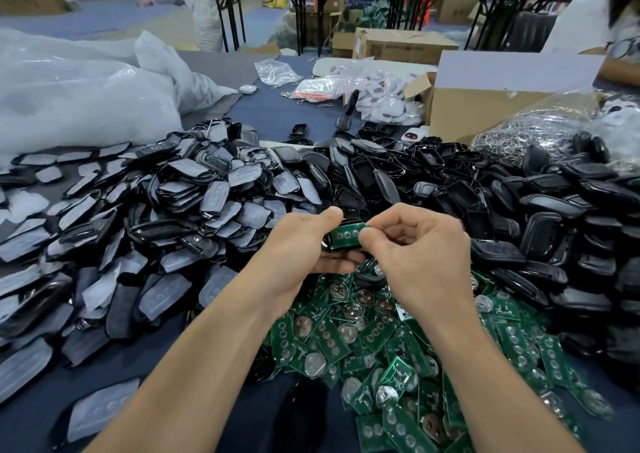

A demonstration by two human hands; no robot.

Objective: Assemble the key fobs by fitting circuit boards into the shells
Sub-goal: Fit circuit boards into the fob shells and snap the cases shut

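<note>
Mid-fit: right hand (426,255) pinches a board (347,234), thumb and forefinger, over the shell (342,250) the left hand (298,245) grips. Likely not seated yet; near board pile (381,348) and far shells (433,182) mostly remain.

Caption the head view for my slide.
Left hand and right hand hold a green circuit board against a black shell above loose boards.

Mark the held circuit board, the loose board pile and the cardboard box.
held circuit board (347,234): head view, exposed green face.
board pile (372,331): head view, board near its middle.
cardboard box (478,113): head view, front wall.
</note>
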